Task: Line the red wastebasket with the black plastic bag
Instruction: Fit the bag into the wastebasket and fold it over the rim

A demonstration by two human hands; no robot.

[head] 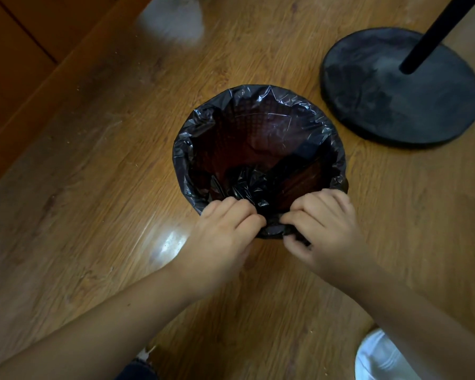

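Head view, and both hands are at the near rim: left hand (225,223) and right hand (322,218) have their fingers curled tight, pinching slack black plastic bag (258,105). That film is already folded over the red wastebasket (258,127) all round. Best bet: gather the excess snug and tuck it under the lip. Beyond, glossy wooden floor (93,160), and a black round stand base (401,89) just beside.

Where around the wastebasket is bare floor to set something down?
Bare wood floor lies wide open left of the wastebasket. Right is crowded: the round black stand base sits close. The near rim holds the left hand and right hand gripping the black bag.
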